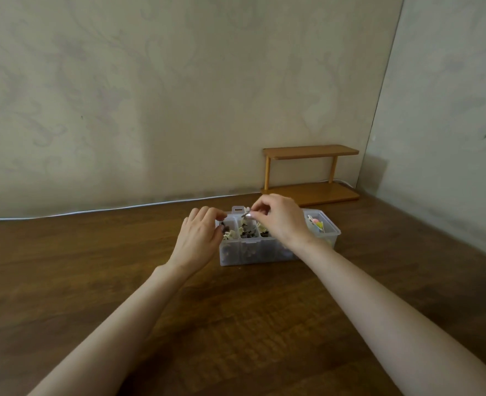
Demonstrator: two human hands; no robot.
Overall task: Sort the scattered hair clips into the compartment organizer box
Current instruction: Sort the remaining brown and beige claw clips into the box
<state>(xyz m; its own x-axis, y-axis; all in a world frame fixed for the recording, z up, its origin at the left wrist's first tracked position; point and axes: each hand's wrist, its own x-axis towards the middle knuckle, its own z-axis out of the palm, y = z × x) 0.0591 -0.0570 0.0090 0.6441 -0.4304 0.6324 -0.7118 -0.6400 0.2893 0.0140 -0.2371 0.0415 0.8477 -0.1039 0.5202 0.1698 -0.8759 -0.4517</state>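
Dark wood-grain surface [236, 310] runs back to a pale, faintly patterned wall [178, 95]; a thin white cable [93, 211] lies along the join between them; a small two-tier wooden shelf [310, 172] stands in the far right corner, just behind the box.

Near the middle of the surface sits the translucent organizer box [250, 254], lid off, its compartments side by side; the left and middle ones hold a jumble of dark and cream hair clips [247, 231], and the rightmost one holds a few pastel clips [316, 224], pink and yellow among them.

Both bare forearms reach in from the near edge; the left hand [201, 232] hangs over the box's left end with its fingers curled down at the far-left corner; whether its grip has a clip, the rim or nothing I cannot tell, since the fingertips are hidden behind the hand.

The right hand [279, 218] is above the middle of the box, wrist crossing the right-hand compartments; its grip is closed in a pinch of thumb and fingertips on a small clip [247, 215], pale and greyish, held just over the far rim above the middle compartments and clear of the clips below.
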